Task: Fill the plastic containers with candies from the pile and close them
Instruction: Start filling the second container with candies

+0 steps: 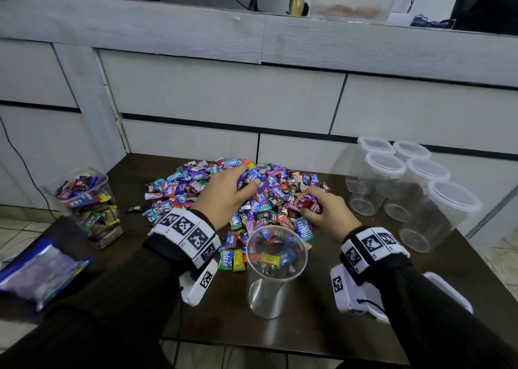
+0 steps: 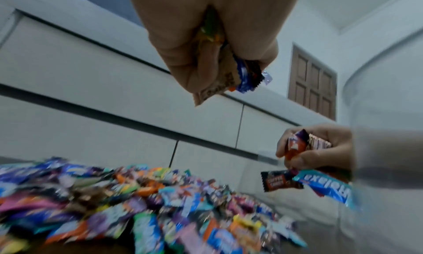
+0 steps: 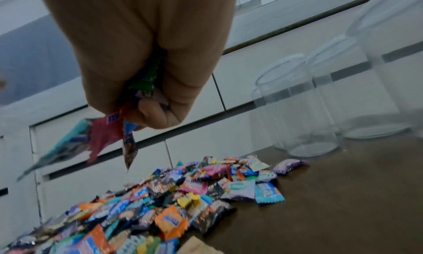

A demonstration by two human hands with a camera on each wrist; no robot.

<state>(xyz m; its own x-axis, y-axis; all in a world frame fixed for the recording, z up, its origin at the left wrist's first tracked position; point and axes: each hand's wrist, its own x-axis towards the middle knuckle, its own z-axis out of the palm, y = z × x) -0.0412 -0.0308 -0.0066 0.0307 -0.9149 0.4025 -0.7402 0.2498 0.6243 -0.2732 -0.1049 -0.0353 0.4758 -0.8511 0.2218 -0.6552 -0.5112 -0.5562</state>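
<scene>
Head view: both hands (left (image 1: 224, 193), right (image 1: 326, 213)) clutch seemingly several candies (image 1: 253, 179) above the pile (image 1: 179, 189).

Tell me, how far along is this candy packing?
Early. One square container at the left looks full but has no lid on. The open round container in front holds only a few candies. The left hand and right hand each grip a fistful from the pile. Six empty containers wait on the right.
</scene>
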